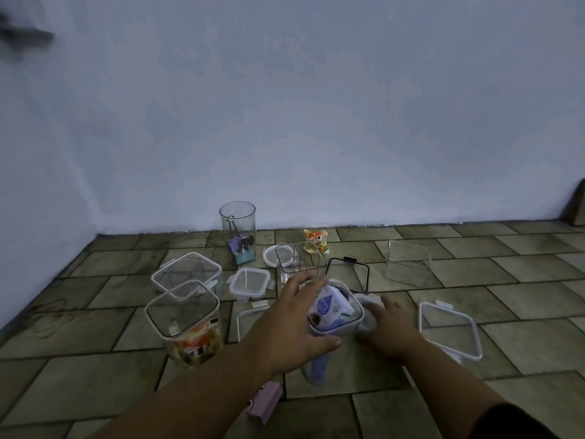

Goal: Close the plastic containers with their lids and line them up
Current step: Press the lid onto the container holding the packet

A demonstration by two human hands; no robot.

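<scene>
A tall clear container [336, 323] with a white and blue packet inside stands on the floor in front of me. My left hand [292, 324] curls round its left side. My right hand [387, 327] holds a clear lid [367, 304] at the container's right rim. Two lidded containers stand to the left: a near one [186, 324] with colourful packets and a far one [186, 274]. A round open tumbler [239, 231] with clips stands by the wall. An open square container [299, 263] and another open one [408, 263] stand behind.
Loose lids lie on the tiled floor: a small square one [250, 282], a round one [273, 255], a black-rimmed one [348, 274], a large one [449, 327] at the right. A snack packet [315, 240] lies near the wall. A purple clip [266, 402] lies near my left forearm.
</scene>
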